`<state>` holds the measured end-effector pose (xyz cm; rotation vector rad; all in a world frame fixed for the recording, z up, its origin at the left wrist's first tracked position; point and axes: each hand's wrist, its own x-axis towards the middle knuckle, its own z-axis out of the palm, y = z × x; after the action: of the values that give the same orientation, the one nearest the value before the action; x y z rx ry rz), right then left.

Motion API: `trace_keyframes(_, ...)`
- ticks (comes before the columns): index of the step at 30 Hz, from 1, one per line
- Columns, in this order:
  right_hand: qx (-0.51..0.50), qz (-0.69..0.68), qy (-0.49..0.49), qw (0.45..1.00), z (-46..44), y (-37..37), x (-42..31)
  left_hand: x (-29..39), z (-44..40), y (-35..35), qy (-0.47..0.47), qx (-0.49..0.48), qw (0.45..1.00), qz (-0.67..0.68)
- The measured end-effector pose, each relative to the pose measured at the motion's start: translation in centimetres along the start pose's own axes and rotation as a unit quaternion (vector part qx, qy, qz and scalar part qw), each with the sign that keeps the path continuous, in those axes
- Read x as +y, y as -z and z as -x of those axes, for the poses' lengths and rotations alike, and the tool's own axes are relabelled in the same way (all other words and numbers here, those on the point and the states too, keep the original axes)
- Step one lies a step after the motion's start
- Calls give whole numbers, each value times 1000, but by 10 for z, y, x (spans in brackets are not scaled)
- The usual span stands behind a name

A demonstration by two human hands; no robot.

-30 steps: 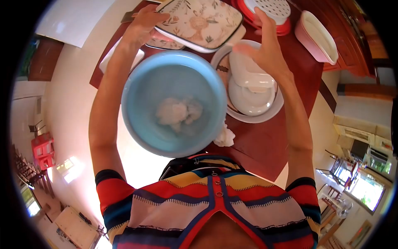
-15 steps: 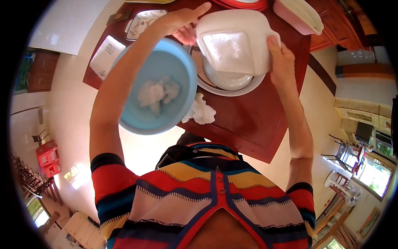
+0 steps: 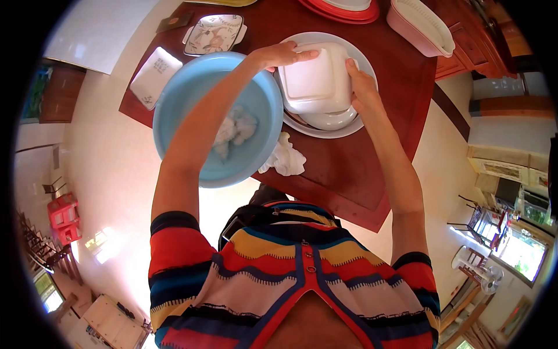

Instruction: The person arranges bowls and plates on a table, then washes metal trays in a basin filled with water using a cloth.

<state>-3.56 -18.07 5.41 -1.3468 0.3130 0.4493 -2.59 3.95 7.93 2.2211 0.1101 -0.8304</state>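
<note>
A white square dish [image 3: 309, 77], bottom side up, is held between my hands over a whitish basin [image 3: 367, 55]. My left hand [image 3: 283, 54] grips its upper left edge, fingers laid over the base. On the right edge, my right hand [image 3: 362, 84] has its thumb on the base, the other fingers partly hidden. Under the dish, a glossy white bowl [image 3: 331, 120] shows inside the basin. A blue basin [image 3: 168, 134] of water stands to the left beneath my left forearm, with a soaked white cloth [image 3: 238, 126] in it.
A crumpled white cloth [image 3: 285, 157] lies on the dark red table [image 3: 343, 174] near its front edge. Left of the blue basin are a white tray [image 3: 155, 77] and a patterned dish [image 3: 215, 35]. A pink container [image 3: 421, 29] and a red round item [image 3: 343, 13] sit at the back.
Both hands have brought the white dish down and left, closer over the whitish basin. It was tilted and higher before; my left hand now lies further over its base.
</note>
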Motion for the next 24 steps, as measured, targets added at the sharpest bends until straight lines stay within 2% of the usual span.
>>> trace_keyframes(7, 30, -2, -24, 999, -21, -1, 20, 1, -9, 2, 23, -2, 999, -27)
trace_keyframes(9, 10, 5, -16, 1000, -23, -2, 25, 3, -3, 4, 13, -68, 997, 20)
trace_keyframes(10, 14, 3, -15, 1000, -20, -5, 24, -6, -15, 4, 11, -71, 997, 18)
trace_keyframes(12, 13, 26, -6, 1000, -15, -12, 21, -28, -44, 2, -24, -40, 998, -44)
trace_keyframes(22, 8, 37, -19, 999, -25, -12, 20, -32, -48, -1, -9, -36, 999, -32)
trace_keyframes(24, -12, 85, -7, 996, -33, -7, 23, -27, -44, 1, -9, -41, 998, -37)
